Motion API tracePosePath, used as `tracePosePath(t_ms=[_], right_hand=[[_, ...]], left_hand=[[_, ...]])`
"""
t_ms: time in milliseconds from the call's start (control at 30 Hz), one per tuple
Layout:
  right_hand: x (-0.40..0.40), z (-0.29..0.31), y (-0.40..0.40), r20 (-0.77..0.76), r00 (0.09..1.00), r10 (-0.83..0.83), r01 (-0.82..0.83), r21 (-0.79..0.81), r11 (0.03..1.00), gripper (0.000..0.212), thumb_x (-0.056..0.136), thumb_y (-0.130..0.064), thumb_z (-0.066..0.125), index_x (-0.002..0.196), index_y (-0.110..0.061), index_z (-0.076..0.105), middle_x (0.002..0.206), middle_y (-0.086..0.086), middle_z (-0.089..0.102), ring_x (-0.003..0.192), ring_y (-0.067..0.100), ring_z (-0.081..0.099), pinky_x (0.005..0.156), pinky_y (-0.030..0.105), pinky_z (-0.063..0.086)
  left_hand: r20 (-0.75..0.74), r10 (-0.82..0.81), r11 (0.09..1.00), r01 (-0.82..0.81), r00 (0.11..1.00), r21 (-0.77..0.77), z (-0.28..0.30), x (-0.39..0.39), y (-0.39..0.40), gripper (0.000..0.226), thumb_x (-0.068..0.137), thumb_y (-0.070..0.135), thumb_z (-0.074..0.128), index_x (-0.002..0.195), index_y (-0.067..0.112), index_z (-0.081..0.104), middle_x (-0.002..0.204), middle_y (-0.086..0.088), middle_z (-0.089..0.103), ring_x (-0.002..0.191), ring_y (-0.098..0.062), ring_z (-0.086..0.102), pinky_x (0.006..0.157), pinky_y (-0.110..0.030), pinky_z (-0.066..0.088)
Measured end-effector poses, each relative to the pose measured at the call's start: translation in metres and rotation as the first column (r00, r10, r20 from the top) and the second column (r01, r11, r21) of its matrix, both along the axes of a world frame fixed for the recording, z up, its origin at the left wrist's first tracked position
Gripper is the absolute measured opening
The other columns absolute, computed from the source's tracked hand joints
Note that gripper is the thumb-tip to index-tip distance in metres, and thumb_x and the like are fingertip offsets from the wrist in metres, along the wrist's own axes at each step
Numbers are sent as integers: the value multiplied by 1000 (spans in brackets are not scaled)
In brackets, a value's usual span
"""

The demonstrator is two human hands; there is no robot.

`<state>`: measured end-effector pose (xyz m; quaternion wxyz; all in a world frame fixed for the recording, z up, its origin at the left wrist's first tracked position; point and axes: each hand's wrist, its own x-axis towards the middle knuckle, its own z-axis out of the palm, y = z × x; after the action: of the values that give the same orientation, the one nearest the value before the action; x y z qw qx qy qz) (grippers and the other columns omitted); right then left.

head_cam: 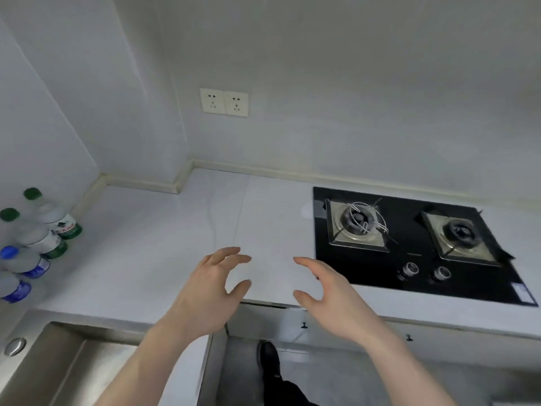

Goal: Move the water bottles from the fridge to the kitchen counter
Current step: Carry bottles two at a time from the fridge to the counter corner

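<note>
Four water bottles stand in a row at the far left of the desk (152,235), by the wall: two with green caps (55,219) at the back and two with blue caps (25,262) nearer the front. Both hands hang over the front of the desk, well apart from the bottles. The left hand (210,285) and the right hand (325,291) hold nothing. Their fingers (231,253) are spread and a little bent. A black gas stove (409,247) sits to the right, and a metal sink (58,361) is at the lower left.
</note>
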<state>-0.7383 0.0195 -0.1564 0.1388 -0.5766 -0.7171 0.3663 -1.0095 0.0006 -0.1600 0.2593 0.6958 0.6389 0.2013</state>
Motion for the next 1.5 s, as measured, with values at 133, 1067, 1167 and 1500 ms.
tracePosePath(t_ms=[133, 1067, 1167, 1500], right_hand=[[41, 5, -34, -19, 991, -131, 131, 35, 991, 61, 99, -41, 66, 153, -52, 40, 149, -38, 38, 122, -29, 36, 107, 15, 32], [500, 35, -344, -118, 388, -914, 910, 206, 359, 56, 98, -40, 68, 150, -46, 47, 151, -32, 42, 136, -7, 44, 115, 22, 39], [526, 35, -375, -136, 302, -944, 938, 218, 268, 55, 98, -44, 67, 147, -52, 45, 140, -48, 38, 133, -12, 44, 113, 22, 40], [574, 24, -447, -184, -104, -978, 970, 200, -141, 55, 95, -44, 70, 141, -60, 45, 140, -48, 40, 126, -17, 48, 107, 24, 46]], left_hand=[[-4, -121, 993, 121, 993, 12, 10, 37, -2, 43, 99, 36, 61, 140, 43, 54, 155, 26, 36, 142, -6, 33, 114, -22, 30], [-66, -920, 378, 918, 387, 124, 56, 622, -82, 44, 97, 40, 63, 139, 45, 53, 151, 30, 36, 140, 4, 31, 110, -12, 20], [-87, -956, 268, 955, 279, 123, 58, 670, -99, 45, 97, 42, 63, 140, 45, 52, 152, 28, 37, 141, 3, 32, 112, -14, 21], [-54, -996, -80, 993, -75, 83, 61, 819, -142, 42, 98, 35, 65, 139, 39, 55, 153, 23, 38, 135, -8, 45, 111, -28, 38]])
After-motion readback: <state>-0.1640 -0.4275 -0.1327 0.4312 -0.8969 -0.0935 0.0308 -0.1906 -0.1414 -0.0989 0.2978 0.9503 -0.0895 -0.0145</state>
